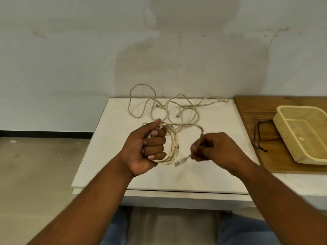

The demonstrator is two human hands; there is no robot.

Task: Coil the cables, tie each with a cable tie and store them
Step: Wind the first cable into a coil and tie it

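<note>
My left hand is closed around a coil of cream twisted cable, held upright above the white table. My right hand pinches the free end of that same cable; its plug, blurred, hangs just below my fingers. More loose cream cable lies tangled at the back of the table, with two plug ends showing. Thin black cable ties lie on the wooden surface to the right.
A cream mesh basket stands on the wooden board at the right. A pale wall rises right behind the table. Bare floor lies to the left, and my knees show under the table's front edge.
</note>
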